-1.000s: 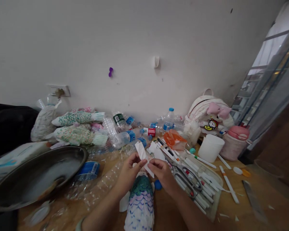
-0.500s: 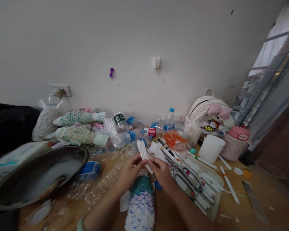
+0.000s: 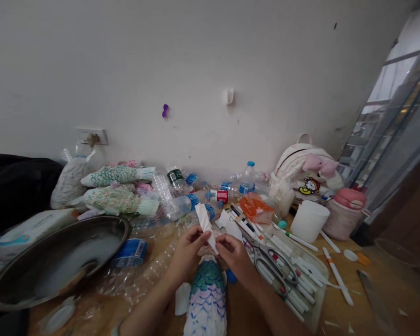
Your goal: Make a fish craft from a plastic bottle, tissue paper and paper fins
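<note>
Both my hands meet low in the middle of the view and pinch a narrow folded strip of white paper (image 3: 205, 223). My left hand (image 3: 186, 254) grips its lower left side; my right hand (image 3: 233, 254) pinches its lower end from the right. The strip sticks up and to the left above my fingers. Just below my hands lies a bottle painted as a fish (image 3: 206, 298), with green, pink and blue scales. White paper scraps (image 3: 182, 297) lie beside it on the wooden table (image 3: 367, 298).
Grey scissors (image 3: 271, 263) and several white marker pens (image 3: 303, 275) lie on a tray at the right. A white cup (image 3: 308, 220) and pink flask (image 3: 345, 212) stand behind. A dark metal basin (image 3: 56, 261) sits left; plastic bottles (image 3: 177, 200) and painted fish bottles (image 3: 112, 186) line the wall.
The paper strip has been folded narrower and now stands more upright between my fingers. My hands stay together in the same place; the view shifted slightly.
</note>
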Motion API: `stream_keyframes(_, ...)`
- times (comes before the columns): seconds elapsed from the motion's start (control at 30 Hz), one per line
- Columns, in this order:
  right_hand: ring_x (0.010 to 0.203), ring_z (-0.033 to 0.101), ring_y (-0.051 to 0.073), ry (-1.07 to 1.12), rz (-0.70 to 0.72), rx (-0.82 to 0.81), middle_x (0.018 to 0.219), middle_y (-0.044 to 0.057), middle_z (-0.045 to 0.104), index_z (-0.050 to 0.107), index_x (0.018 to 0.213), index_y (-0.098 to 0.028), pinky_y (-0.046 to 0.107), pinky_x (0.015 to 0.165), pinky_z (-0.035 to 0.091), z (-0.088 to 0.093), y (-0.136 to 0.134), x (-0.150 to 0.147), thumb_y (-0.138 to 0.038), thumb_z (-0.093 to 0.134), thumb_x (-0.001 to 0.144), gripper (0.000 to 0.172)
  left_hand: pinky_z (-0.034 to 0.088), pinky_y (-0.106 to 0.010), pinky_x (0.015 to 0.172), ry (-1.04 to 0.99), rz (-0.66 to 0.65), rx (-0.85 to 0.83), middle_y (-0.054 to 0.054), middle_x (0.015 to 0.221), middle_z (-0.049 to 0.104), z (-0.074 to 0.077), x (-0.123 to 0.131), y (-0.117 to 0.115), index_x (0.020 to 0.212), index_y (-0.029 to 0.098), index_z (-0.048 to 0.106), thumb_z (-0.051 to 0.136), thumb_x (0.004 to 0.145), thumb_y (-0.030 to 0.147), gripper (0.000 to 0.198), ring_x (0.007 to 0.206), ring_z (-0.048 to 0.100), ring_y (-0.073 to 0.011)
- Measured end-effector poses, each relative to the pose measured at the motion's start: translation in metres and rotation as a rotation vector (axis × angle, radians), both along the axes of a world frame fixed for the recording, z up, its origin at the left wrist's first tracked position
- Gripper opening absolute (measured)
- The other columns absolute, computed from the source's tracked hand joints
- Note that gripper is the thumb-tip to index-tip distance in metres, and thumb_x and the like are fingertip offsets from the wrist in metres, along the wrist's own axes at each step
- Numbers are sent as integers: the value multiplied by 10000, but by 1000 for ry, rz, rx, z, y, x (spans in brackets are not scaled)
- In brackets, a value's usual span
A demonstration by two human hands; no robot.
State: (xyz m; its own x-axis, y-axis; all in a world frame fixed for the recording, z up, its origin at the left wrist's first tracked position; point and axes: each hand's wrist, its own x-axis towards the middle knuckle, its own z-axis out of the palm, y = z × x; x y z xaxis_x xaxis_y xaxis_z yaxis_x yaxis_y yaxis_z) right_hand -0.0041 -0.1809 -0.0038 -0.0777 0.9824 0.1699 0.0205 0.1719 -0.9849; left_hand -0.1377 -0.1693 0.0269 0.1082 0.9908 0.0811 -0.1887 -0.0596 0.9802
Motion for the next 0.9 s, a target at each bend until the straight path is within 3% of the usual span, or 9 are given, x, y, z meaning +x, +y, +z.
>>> stream_keyframes(0.13, 542, 425, 101, -61, -31, 29, 572, -38, 443, 495, 630, -169, 217, 518, 358, -2, 1, 0, -321, 542, 690, 169, 375, -213, 520, -9, -5, -21, 33, 515, 525, 1, 1, -1, 576, 155, 550, 699, 528, 415, 303, 533, 461, -103)
stream_keyframes(0.37, 546, 429, 105, -165, -94, 114, 565, -33, 462, 494, 631, -169, 218, 520, 356, -2, -1, -1, -330, 519, 732, 192, 403, -247, 576, 22, -19, 15, 8, 617, 598, -6, 5, 0, 694, 150, 590, 704, 516, 332, 279, 595, 511, -136)
stream_keyframes(0.53, 588, 478, 119, -246, -94, 156, 621, -6, 526, 538, 667, -158, 232, 556, 382, -3, -2, -2, -302, 506, 757, 173, 415, -271, 639, 16, -26, 12, -4, 623, 628, -7, 2, 2, 657, 148, 608, 675, 533, 308, 213, 649, 530, -161)
stream_keyframes(0.67, 584, 487, 118, -197, -89, 140, 616, -13, 527, 554, 697, -157, 232, 561, 393, -8, 1, -1, -300, 542, 744, 151, 411, -274, 631, 11, -29, 14, -7, 603, 618, -7, -1, 4, 627, 157, 603, 670, 538, 316, 195, 633, 523, -164)
stream_keyframes(0.77, 579, 485, 114, -92, -97, 106, 625, -30, 516, 566, 844, -157, 224, 549, 402, -7, 2, 1, -295, 613, 696, 208, 410, -278, 642, 18, -39, 22, -10, 616, 609, -10, -2, 3, 646, 153, 613, 664, 562, 329, 202, 626, 516, -160)
stream_keyframes(0.9, 610, 518, 128, 21, -49, 71, 709, 8, 574, 612, 893, -157, 233, 545, 424, 0, 1, 3, -356, 609, 699, 278, 416, -291, 682, -25, -148, 23, -21, 683, 621, -16, -2, 0, 764, 145, 645, 653, 608, 336, 246, 674, 532, -168)
